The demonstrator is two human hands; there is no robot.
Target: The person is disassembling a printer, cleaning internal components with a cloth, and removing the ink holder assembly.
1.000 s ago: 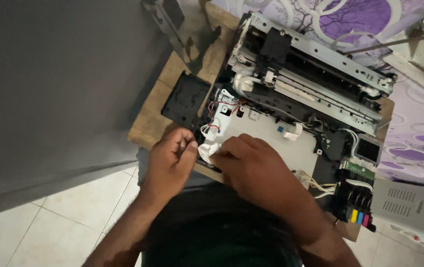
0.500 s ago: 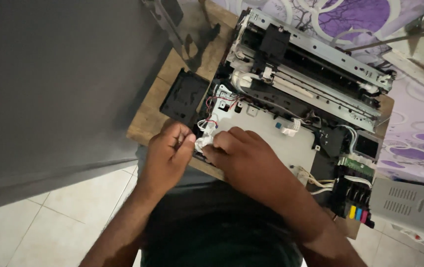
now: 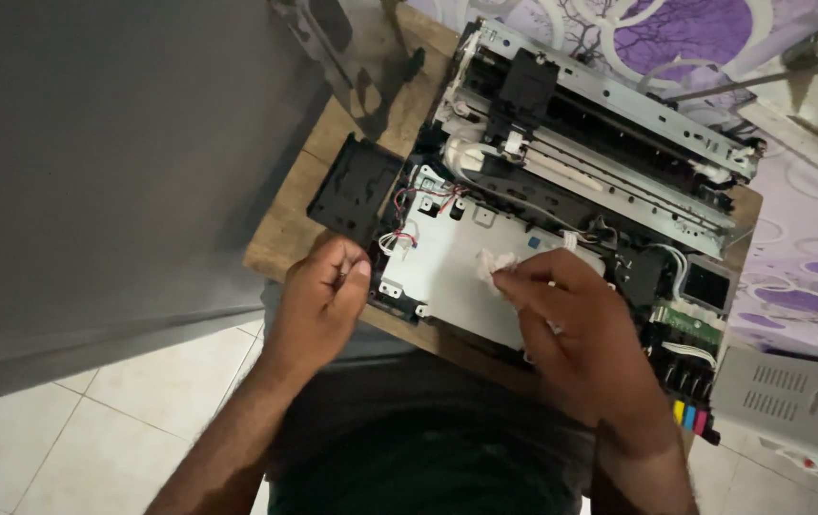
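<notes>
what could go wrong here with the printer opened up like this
The right hand presses a white wad on the metal plate; it might leave lint there. The left hand sits close to the thin red and white wires, so a slip could tug them loose. The opened printer overhangs the small wooden table and could tip if pushed.

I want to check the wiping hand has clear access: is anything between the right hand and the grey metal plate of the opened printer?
Nothing visible. The right hand presses a white wad straight onto the metal plate; the red and white wires lie left of it, near the left hand.
</notes>
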